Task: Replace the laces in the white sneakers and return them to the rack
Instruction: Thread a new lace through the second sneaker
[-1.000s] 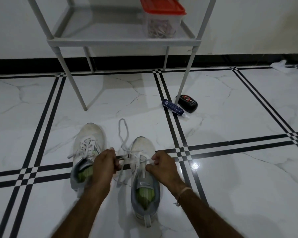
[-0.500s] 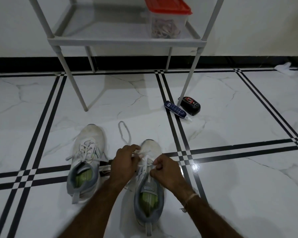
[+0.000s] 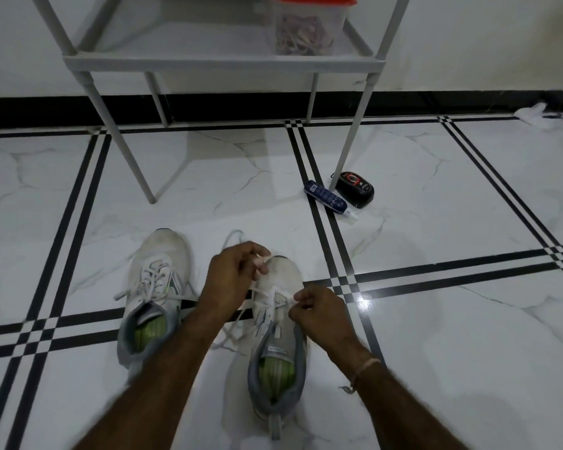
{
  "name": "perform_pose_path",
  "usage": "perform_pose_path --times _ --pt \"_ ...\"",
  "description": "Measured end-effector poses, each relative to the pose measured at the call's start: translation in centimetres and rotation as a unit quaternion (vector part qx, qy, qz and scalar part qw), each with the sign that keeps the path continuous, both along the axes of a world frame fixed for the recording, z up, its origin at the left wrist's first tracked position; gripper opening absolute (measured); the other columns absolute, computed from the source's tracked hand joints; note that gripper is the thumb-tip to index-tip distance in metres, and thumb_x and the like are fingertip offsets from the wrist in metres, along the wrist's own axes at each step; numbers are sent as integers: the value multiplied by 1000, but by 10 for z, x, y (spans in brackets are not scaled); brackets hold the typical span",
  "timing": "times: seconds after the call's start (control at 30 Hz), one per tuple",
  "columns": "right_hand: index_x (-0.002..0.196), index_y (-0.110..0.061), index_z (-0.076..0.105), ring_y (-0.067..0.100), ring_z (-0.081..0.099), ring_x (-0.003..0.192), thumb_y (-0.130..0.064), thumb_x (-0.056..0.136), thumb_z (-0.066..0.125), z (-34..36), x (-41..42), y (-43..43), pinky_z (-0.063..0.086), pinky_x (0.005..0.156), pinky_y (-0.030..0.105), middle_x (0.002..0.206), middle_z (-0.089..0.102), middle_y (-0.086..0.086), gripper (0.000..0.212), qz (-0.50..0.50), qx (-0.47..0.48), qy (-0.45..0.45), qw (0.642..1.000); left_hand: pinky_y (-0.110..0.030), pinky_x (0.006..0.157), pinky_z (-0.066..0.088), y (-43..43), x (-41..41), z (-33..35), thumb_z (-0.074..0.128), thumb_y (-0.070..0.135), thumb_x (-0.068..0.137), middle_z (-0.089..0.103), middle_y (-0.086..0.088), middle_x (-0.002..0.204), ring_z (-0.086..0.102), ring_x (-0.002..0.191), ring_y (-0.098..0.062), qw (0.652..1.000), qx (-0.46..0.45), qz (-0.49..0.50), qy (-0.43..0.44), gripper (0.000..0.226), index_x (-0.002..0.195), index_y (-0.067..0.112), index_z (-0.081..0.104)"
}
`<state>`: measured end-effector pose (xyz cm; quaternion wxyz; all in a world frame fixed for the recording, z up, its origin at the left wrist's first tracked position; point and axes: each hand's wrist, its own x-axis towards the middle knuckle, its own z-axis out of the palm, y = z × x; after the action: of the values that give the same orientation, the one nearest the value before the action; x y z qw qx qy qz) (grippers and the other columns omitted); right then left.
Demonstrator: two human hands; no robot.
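Two white sneakers with grey collars and green insoles stand on the floor, toes pointing away from me. The left sneaker (image 3: 153,297) is laced, its lace ends loose. Over the right sneaker (image 3: 278,339) my left hand (image 3: 233,277) pinches a white lace (image 3: 231,237) above the toe, and a loop of it trails past the fingers. My right hand (image 3: 317,311) pinches the other strand of lace at the upper eyelets on the shoe's right side. The grey rack (image 3: 221,64) stands behind the shoes.
A clear box with a red lid (image 3: 307,26) holding coiled laces sits on the rack's shelf. By the rack's front right leg lie a blue tube (image 3: 327,198) and a black polish sponge case (image 3: 355,190). A white crumpled scrap (image 3: 535,115) lies far right by the wall.
My left hand moved from left of the right sneaker to above its toe, drawing the lace forward. My right hand stayed at the eyelets. The trailing lace loop got shorter.
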<state>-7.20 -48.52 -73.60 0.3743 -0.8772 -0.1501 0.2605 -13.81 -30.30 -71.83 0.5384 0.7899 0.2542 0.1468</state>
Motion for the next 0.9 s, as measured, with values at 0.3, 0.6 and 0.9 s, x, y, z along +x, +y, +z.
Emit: perform_pose_path --times 0.3,0.6,0.9 --pt "101 -11 76 12 71 89 -1 84 76 -16 1 -8 56 74 13 90 75 -1 20 -76 69 70 992 -17 76 49 -30 -19 -38 81 30 82 71 13 84 65 83 -1 992 57 -83 79 9 88 23 82" --pt "104 -7 77 13 73 91 4 86 72 -21 1 -11 59 81 21 95 77 4 21 -87 104 102 985 -24 71 39 -45 -18 -40 74 42 82 63 18 90 59 88 -2 969 173 -78 159 16 94 31 76" --pt "105 -12 77 9 73 91 -1 87 73 -23 -6 -11 59 84 21 96 77 0 21 -71 123 75 987 -29 73 43 -58 -21 -44 71 39 85 66 16 94 54 94 -7 965 209 -54 149 11 91 30 73"
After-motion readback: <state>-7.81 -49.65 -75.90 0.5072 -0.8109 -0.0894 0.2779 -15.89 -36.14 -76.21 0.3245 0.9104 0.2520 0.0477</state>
